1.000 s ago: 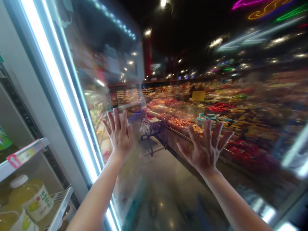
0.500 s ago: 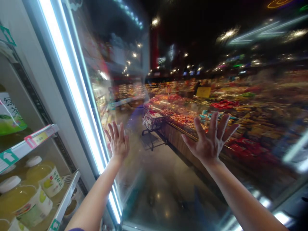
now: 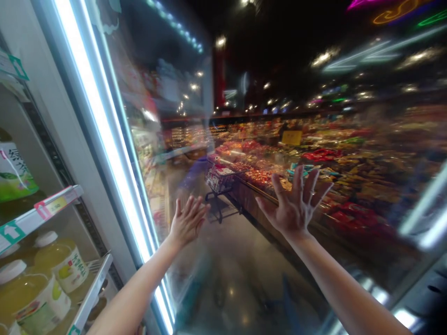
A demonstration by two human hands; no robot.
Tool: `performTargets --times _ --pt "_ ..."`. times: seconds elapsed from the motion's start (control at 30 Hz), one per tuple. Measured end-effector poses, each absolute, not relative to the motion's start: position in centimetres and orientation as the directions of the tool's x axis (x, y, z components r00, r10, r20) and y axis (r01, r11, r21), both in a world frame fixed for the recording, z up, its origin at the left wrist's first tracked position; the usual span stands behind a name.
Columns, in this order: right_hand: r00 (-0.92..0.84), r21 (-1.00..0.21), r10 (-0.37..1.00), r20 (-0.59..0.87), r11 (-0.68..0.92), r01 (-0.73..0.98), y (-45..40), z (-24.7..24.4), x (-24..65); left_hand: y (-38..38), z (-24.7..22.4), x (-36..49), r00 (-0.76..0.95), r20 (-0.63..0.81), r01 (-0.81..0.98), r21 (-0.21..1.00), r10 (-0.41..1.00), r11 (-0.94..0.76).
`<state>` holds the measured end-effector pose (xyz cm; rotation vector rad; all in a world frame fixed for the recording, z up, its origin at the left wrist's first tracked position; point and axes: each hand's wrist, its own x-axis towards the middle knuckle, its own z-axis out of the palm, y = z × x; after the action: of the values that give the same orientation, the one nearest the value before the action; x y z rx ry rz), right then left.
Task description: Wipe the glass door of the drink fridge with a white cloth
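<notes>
Both hands are raised in front of a large clear pane, through which the shop shows. My left hand (image 3: 188, 221) is open with its fingers spread, tilted to the right, just right of a bright light strip (image 3: 111, 144). Farther right, my right hand (image 3: 295, 204) is spread wide with its palm towards the pane. Neither hand holds anything. Whether the left palm touches the pane I cannot tell; the right one looks laid against it.
Shelves at left hold bottles of pale yellow drink (image 3: 35, 293) behind a price rail (image 3: 42, 211). Past the pane stand a shopping cart (image 3: 220, 181) and a long counter heaped with packaged goods (image 3: 349, 174). Ceiling lights shine above.
My left hand has moved right and turned, its fingers now leaning right. My right hand appears slightly further left, along with a small shift of the whole view.
</notes>
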<state>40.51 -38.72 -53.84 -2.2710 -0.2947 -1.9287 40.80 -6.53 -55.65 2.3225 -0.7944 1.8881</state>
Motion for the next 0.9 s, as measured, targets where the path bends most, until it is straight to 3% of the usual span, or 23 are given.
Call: performTargets --times 0.13,0.17,0.33,0.4,0.53,0.7,0.77,0.9 --pt "0.097 0.088 0.112 0.989 -0.971 0.222 -38.4 -53.4 40.0 -9.5 -50.2 42.1 0.115 0.977 -0.377 -0.122 -0.177 -0.918" --pt "0.09 0.101 0.124 0.988 -0.97 0.222 -38.4 -53.4 39.8 -10.6 -49.6 42.2 0.116 0.976 -0.371 -0.128 -0.183 -0.92" --pt "0.178 0.118 0.166 0.97 -0.96 0.253 -39.3 -53.3 38.4 -15.8 -52.0 40.7 0.069 0.819 -0.467 -0.478 -0.57 -0.744" --pt "0.212 0.138 0.201 0.956 -0.951 0.277 -40.7 -53.1 37.8 -17.4 -51.1 40.4 0.07 0.818 -0.468 -0.479 -0.571 -0.743" --pt "0.204 0.127 0.189 0.96 -0.95 0.284 -45.2 -51.7 37.1 -21.2 -46.7 40.8 0.111 0.898 -0.42 -0.347 -0.427 -0.839" --pt "0.218 0.074 0.128 0.968 -0.968 0.239 -51.5 -51.3 37.0 -27.0 -49.4 40.2 0.009 0.701 -0.495 -0.617 -0.713 -0.612" --pt "0.212 0.091 0.141 0.967 -0.969 0.228 -53.6 -52.0 37.0 -28.7 -49.4 40.0 -0.018 0.668 -0.505 -0.648 -0.744 -0.569" --pt "0.174 0.141 0.189 0.967 -0.957 0.253 -56.4 -53.3 37.2 -31.6 -45.6 40.1 0.022 0.816 -0.469 -0.502 -0.578 -0.727"
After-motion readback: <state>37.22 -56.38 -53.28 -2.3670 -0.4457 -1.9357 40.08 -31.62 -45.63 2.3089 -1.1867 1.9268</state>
